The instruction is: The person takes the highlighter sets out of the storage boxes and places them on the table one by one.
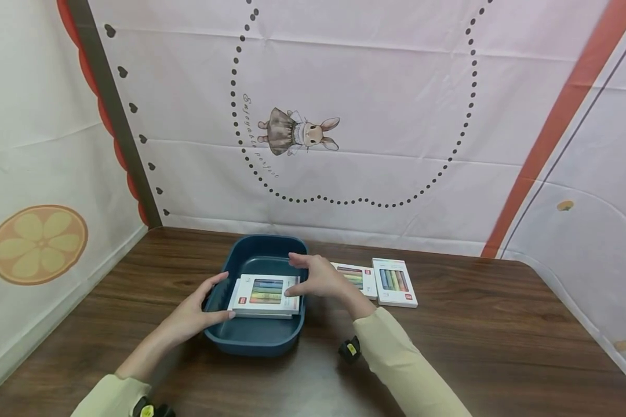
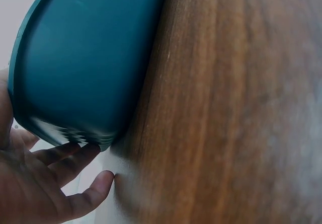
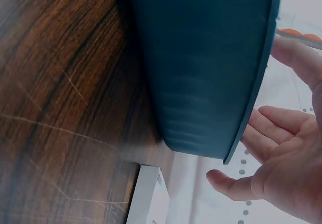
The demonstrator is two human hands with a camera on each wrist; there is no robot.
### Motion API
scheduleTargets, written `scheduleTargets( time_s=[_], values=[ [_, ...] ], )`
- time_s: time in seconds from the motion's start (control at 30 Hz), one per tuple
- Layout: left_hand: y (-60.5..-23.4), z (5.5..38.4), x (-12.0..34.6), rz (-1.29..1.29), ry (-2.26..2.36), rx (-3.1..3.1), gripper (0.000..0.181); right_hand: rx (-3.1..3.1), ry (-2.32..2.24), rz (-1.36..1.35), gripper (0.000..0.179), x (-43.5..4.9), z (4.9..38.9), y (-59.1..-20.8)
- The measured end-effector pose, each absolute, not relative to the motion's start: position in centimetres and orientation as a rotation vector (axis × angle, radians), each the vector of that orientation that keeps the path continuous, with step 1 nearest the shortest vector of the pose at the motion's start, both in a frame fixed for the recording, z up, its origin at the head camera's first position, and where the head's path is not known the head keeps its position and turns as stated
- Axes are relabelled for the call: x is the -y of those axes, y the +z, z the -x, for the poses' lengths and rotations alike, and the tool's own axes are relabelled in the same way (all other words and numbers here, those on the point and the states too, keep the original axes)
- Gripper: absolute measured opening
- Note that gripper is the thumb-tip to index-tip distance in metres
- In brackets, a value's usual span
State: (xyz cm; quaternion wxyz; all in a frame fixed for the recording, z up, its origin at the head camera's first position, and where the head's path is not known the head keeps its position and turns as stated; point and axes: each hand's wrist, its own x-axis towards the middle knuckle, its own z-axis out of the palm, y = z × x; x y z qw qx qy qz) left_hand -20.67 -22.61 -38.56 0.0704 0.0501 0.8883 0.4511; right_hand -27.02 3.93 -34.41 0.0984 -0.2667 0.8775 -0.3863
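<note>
A dark blue plastic basket [image 1: 253,349] stands on the table. Inside it lies a stack of white boxes, the top box [image 1: 290,284] showing colored sticks through a window. My left hand [image 1: 192,310] is at the basket's left rim, its thumb over the rim by the stack's left edge. In the left wrist view, the other fingers [image 2: 75,163] spread along the basket's outside. My right hand [image 1: 320,279] reaches over the right rim with fingers spread; its thumb is at the top box's right edge. The thumbs' exact contact is unclear.
Two more white boxes lie right of the basket: one box [image 1: 367,280] partly behind my right forearm, another box [image 1: 395,282] beside it. A printed cloth [image 1: 386,116] hangs behind the brown wooden table [image 1: 475,341] and along its sides.
</note>
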Motion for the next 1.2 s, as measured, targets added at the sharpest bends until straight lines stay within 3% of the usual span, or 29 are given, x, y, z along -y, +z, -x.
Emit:
scheduleTargets(
  time_s=[1.2],
  values=[
    [-38.5,20.7,22.6,-0.145,1.349,-2.656,0.085,-2.827,-0.356,0.817,0.083,-0.4,27.3,-34.9]
  ],
)
